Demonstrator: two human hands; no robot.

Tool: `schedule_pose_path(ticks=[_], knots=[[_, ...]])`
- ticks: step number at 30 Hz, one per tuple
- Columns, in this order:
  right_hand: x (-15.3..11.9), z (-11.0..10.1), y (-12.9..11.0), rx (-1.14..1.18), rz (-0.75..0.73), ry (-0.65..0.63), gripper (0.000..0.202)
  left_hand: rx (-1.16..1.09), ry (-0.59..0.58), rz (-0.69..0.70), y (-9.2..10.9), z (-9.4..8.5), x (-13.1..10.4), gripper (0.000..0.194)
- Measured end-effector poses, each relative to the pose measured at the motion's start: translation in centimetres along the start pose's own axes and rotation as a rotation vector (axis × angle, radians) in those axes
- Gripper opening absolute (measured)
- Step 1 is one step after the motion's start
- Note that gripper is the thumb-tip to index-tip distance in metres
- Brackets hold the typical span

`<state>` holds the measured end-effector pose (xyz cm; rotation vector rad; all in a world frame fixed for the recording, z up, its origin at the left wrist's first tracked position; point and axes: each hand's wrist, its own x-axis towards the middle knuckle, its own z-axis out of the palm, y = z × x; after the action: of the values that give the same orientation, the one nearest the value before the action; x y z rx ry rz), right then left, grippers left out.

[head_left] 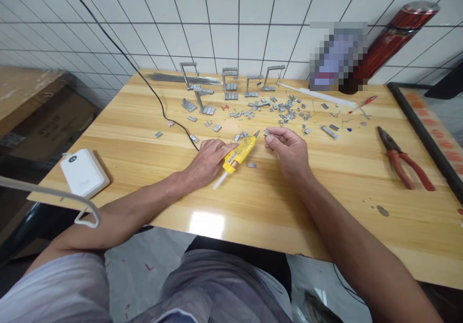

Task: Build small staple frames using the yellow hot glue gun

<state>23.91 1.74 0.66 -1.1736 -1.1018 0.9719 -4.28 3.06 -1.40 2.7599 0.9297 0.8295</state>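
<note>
My left hand (pixel 209 161) is closed around a yellow hot glue gun (pixel 239 153), with a white glue stick (pixel 220 180) poking out of its back end. The nozzle points up and to the right, close to my right hand (pixel 289 148). Between the thumb and fingertips of that hand is a small grey metal piece (pixel 266 133), right beside the nozzle tip. A similar flat piece (pixel 251 165) lies on the wood below the gun. Farther back stand several small grey frames (pixel 205 100) made of such pieces. The glue gun's handle is hidden by my left hand.
Many loose grey pieces (pixel 287 113) are scattered mid-table. Red-handled pliers (pixel 401 161) lie at the right, a white power bank (pixel 84 172) at the left. A black cord (pixel 159 102) crosses the table. Thin metal rods (pixel 181 78) and a red flask (pixel 394 43) are near the tiled wall.
</note>
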Motion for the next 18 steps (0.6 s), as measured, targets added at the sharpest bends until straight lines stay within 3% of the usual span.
schedule_pose_path(ticks=[18], knots=[[-0.34,0.05,-0.04,-0.076,-0.022,-0.009,0.036,0.002,-0.003,0.031,0.42,-0.17,0.04,0.061]])
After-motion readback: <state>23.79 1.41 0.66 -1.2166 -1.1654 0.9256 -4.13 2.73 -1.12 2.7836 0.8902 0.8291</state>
